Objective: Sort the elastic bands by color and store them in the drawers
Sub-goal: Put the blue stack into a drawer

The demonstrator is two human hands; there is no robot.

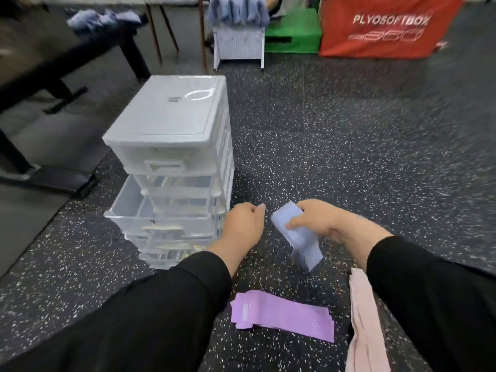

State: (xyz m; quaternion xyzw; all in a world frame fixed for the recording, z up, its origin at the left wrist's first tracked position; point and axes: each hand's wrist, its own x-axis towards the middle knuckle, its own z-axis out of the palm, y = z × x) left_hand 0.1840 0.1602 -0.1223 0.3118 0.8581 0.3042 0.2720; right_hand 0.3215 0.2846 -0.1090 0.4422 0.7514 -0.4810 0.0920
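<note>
Holding a stack of pale blue elastic bands (296, 232), the right hand (324, 221) has its fingers and thumb curled round the stack's upper end, while the lower end hangs down toward the speckled dark floor (349, 146). Just to the left of it, the left hand (243, 228) is loosely curled into a fist with nothing visible in its grip, close to the blue stack but not touching it. Both arms wear black sleeves (166, 312). Nearer the person, a flat pile of purple bands (281, 315) lies on the floor, and a pile of pale pink bands (365, 326) lies to its right, partly hidden under the right sleeve. Left of the hands stands a clear plastic drawer unit (171, 122); its top drawer is closed, and a lower drawer (128, 210) is pulled out toward the left. Farther back are a red box marked PLYOSOFTBOX (389, 25), a green block (294, 30) and a white wicker stand (239, 44).
</note>
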